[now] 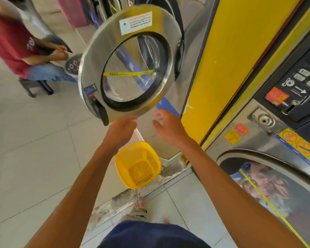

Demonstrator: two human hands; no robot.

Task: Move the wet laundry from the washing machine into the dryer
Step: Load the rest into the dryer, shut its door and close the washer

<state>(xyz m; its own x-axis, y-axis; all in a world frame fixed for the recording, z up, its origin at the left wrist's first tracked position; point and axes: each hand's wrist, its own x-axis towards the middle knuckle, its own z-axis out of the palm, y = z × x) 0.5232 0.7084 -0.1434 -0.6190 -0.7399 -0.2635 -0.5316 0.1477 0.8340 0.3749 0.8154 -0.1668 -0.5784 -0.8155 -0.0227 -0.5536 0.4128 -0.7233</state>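
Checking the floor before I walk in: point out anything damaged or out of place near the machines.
The floor edge along the machine base is damaged: tiles look broken away, leaving rough grey patches. A yellow basket lies tipped there, empty. The round door hangs wide open into the walkway, both hands below it.

Pale square floor tiles (pixel 34 154) run across the room in bright, even light, with a rough, crumbling strip of concrete (pixel 125 197) along the foot of the machines. At upper left a seated person in a red shirt (pixel 9 45) and jeans occupies a dark stool (pixel 34 85) — behind them stands a pinkish panel (pixel 72 11).
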